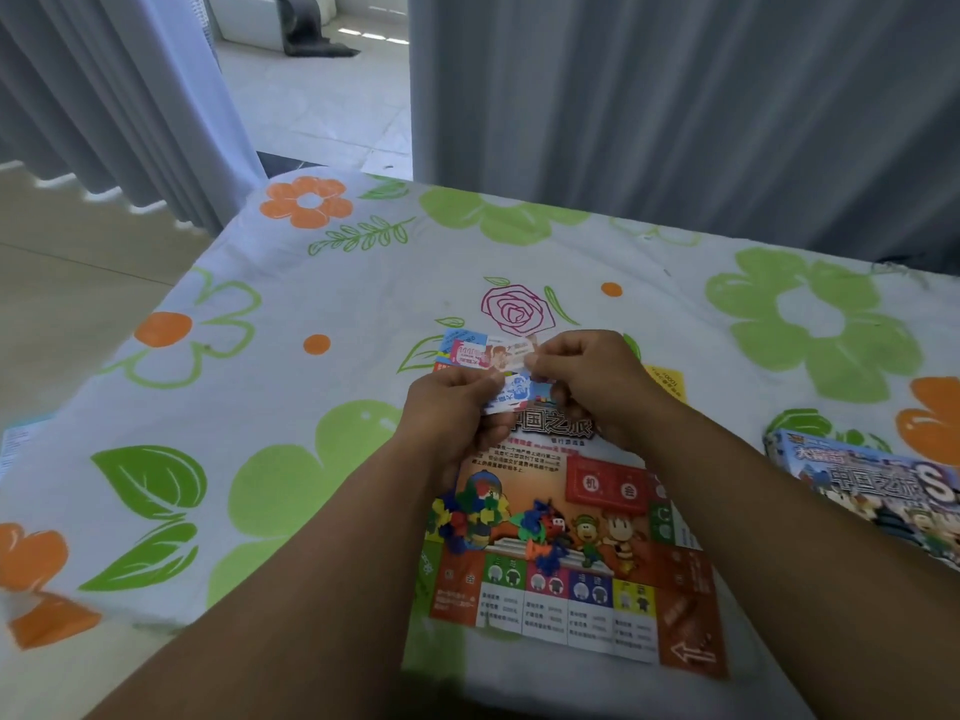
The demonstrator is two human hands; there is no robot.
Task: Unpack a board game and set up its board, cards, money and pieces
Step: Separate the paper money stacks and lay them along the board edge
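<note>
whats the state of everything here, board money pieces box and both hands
game board: unfolded flat on the cloth
paper notes: fanned, held by both hands
left hand: pinching the notes
right hand: pinching the notes
plastic pieces: loose heap on the board
yellow note: flat on the cloth, partly hidden
game box: lying at right, partly out of frame

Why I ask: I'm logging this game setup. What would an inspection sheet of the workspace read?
Surface: floral sheet, spread flat.
Job's things: board lying flat; coloured pieces heaped on it; game box at the right; paper notes held above the board; yellow note lying nearby.
Clutter: printed sheet at the left edge.
Hands: left hand and right hand both pinch the paper notes.
Cables: nothing seen.
Surroundings: grey curtains, tiled floor.
</note>
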